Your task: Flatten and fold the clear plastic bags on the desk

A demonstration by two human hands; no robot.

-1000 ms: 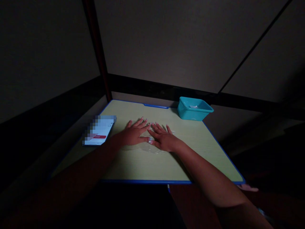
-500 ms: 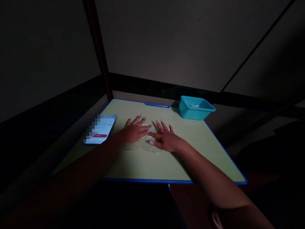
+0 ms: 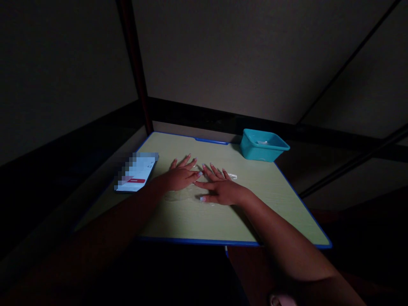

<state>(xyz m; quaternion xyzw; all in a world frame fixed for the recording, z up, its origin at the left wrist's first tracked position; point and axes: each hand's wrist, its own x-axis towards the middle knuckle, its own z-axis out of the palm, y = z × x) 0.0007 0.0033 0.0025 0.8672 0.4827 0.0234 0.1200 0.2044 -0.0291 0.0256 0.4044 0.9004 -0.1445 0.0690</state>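
Observation:
A clear, crinkled sheet that looks like thin plastic [image 3: 178, 196] lies flat near the middle of the table [image 3: 191, 221]. My left hand [image 3: 181, 177] rests palm down on its left part, fingers spread. On its right part lies my right hand [image 3: 223, 189], also palm down, with the fingers apart and pointing up and left. The thumb of my left hand is close to the right hand's fingers; whether they touch I cannot tell. Most of the sheet is hidden under both hands, and a shiny bit shows beyond the right fingertips.
A lit phone [image 3: 137, 174] lies at the table's left side, its screen partly blurred. At the back right corner stands a teal plastic basket [image 3: 263, 151] with something pale inside. Blue edging runs round the table, and a wall [image 3: 216, 63] rises behind it. The room is dark.
My right hand has slid slightly left across the sheet, closer to the left hand, uncovering a shiny bit at its right. My left hand has hardly moved. The view has shifted a little.

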